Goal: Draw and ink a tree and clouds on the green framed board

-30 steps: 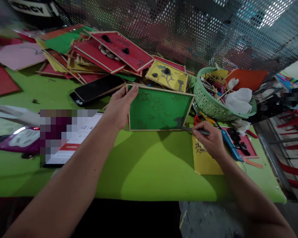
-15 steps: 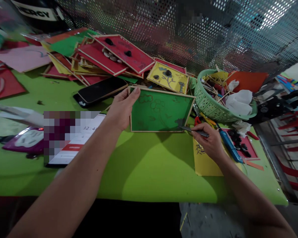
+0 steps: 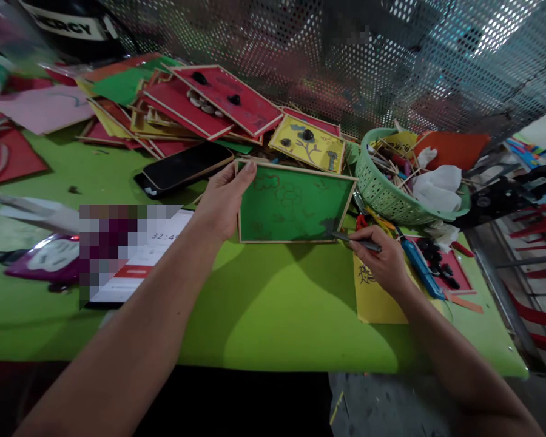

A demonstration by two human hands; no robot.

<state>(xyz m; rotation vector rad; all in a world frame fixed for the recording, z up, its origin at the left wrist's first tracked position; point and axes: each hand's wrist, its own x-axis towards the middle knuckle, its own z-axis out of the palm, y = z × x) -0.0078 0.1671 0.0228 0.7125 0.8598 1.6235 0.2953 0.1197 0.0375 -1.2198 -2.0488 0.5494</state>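
Note:
My left hand grips the left edge of a green framed card, thumb over its top left corner. The card leans up from the table, with faint flower outlines drawn on its face and thin wooden strips around it. In my right hand is a slim dark grey pen, its tip touching the dark patch at the card's lower right. Under that hand lies a yellow sheet with a line drawing. Beside it are a blue box cutter and a red framed card with black stones.
A green basket of sticks and tissue stands at the back right. Red and yellow framed cards are piled behind the green one. Left are a black phone, a lit tablet and a purple power strip. Perforated metal rises behind.
The pen tip has shifted very slightly left on the card's lower right patch, with my right hand. My left hand and the card stay in place.

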